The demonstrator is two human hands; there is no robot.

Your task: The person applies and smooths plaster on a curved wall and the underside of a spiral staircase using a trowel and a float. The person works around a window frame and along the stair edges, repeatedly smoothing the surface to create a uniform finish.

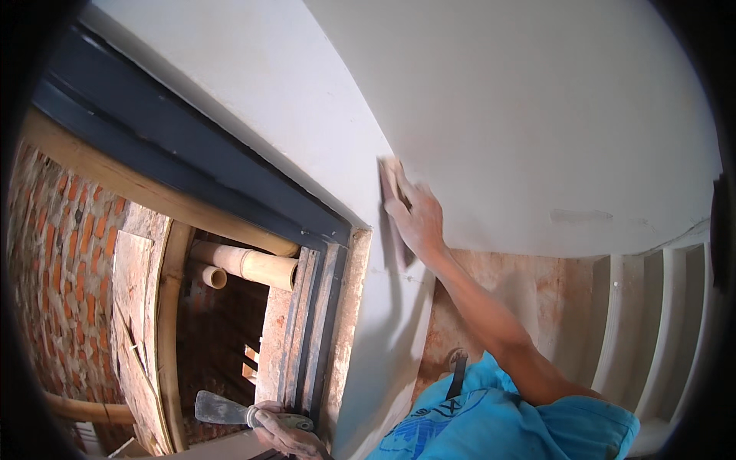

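Observation:
My right hand (420, 216) grips a narrow, flat hand block (388, 175) and presses it against the white plastered wall (509, 123), at its edge beside the window opening. The block's lower part is partly in shadow. Low in the view, my left hand (282, 433) holds a putty knife (218, 408) by its dusty handle, blade pointing left, near the lower end of the dark metal frame (192, 146).
Through the opening are bamboo poles (253, 265), weathered boards (136, 307) and a brick wall (65, 245). At the lower right, white stepped ridges (648, 314) and a stained, unpainted surface (491, 284) lie beyond my arm and blue shirt.

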